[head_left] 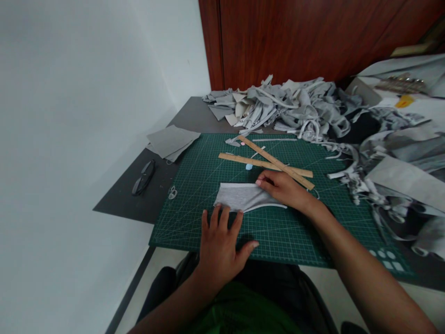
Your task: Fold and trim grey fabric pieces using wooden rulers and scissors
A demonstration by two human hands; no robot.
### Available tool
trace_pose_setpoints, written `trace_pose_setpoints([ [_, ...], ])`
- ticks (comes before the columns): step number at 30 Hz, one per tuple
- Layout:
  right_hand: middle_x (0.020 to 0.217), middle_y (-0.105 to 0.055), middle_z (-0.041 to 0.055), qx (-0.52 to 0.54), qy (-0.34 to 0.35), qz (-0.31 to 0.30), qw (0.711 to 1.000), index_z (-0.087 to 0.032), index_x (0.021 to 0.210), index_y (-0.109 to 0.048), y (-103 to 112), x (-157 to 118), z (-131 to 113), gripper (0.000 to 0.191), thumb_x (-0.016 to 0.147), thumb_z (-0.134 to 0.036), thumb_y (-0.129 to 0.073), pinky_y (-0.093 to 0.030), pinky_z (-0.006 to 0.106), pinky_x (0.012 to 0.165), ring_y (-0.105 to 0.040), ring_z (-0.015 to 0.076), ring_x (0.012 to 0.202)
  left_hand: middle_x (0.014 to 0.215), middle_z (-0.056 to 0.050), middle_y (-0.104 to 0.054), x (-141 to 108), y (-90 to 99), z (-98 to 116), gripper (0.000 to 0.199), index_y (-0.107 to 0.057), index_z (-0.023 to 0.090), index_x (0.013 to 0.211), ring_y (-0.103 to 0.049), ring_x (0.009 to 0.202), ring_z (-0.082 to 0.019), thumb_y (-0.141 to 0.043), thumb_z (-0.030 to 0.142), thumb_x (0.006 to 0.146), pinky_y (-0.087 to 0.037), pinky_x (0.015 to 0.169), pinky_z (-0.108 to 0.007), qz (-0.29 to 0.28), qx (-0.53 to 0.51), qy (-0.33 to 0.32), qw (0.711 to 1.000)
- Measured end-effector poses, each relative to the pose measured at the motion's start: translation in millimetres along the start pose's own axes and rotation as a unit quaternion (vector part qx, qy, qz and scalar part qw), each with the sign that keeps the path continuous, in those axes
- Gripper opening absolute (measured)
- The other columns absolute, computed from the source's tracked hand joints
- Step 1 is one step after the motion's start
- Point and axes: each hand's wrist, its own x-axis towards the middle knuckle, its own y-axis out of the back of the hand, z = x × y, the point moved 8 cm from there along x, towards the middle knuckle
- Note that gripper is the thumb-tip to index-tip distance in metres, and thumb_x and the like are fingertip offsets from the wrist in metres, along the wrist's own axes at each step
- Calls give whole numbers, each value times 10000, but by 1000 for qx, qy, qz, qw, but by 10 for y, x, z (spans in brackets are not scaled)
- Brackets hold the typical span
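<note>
A small piece of light grey fabric (238, 195) lies on the green cutting mat (194, 167), its long edges pale. My left hand (222, 243) rests flat with fingers spread, the fingertips touching the fabric's near left edge. At the fabric's upper right, my right hand (280, 188) has thumb and forefinger pinched on its far edge. The cloth is slightly creased under that hand, and part of its right end is hidden. Just beyond lie two crossed wooden rulers (257, 162), with a pale blue chip of chalk (249, 166) beside them.
Folded grey fabric pieces (172, 140) lie at the mat's left corner, near black-framed glasses (143, 177). A big heap of grey scraps (278, 104) fills the back, and more scraps (410, 162) cover the right. A white wall (86, 116) borders the left side.
</note>
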Motion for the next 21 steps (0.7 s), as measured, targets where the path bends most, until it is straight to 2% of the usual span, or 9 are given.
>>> trace_pose_setpoints([
  [5, 740, -637, 0, -7, 10, 38, 999, -207, 914, -672, 129, 5, -25, 124, 943, -318, -624, -441, 304, 629, -584, 181, 654, 1525, -199, -481, 33, 13, -11, 638, -578, 212, 1447, -369, 1481, -462, -635, 598, 942, -260, 1183, -771, -10, -4, -7, 1000],
  [8, 863, -685, 43, -69, 57, 52, 995, -203, 946, -707, 147, -19, -150, 95, 889, -277, -724, -503, 343, 736, -652, 222, 786, 1526, -201, -464, 37, 8, -26, 625, -587, 224, 1430, -351, 1490, -476, -666, 585, 927, -250, 1174, -791, -20, -12, -18, 1000],
  [12, 1141, -731, 134, -135, 102, 6, 986, -182, 1153, -724, -24, -56, -295, 272, 911, -307, -740, -527, 430, 924, -682, 306, 1051, 1523, -176, -492, 19, -9, -83, 517, -616, 217, 1333, -360, 1509, -437, -695, 527, 927, -235, 1212, -754, -28, -43, -21, 998],
  [15, 1138, -751, 132, -142, 99, -43, 984, -181, 1279, -688, -165, -82, -327, 327, 980, -311, -657, -532, 434, 922, -703, 308, 1039, 1511, -157, -537, 36, -14, -163, 514, -539, 202, 1376, -388, 1517, -376, -678, 462, 955, -237, 1248, -701, -27, -69, 1, 997],
  [18, 1178, -749, 128, -122, 99, -68, 985, -192, 1297, -662, -228, -112, -377, 295, 1028, -271, -571, -517, 408, 923, -707, 293, 1064, 1563, -178, -503, 127, -2, -229, 607, -432, 175, 1476, -373, 1532, -371, -643, 457, 981, -246, 1246, -700, -32, -55, 20, 998],
  [21, 1012, -758, 79, -71, 76, -106, 989, -199, 1259, -636, -274, -149, -415, 247, 1021, -234, -581, -505, 333, 798, -713, 240, 923, 1536, -157, -538, 317, 33, -281, 489, -517, 190, 1396, -372, 1526, -398, -591, 480, 1009, -271, 1209, -738, -40, -13, 28, 999],
])
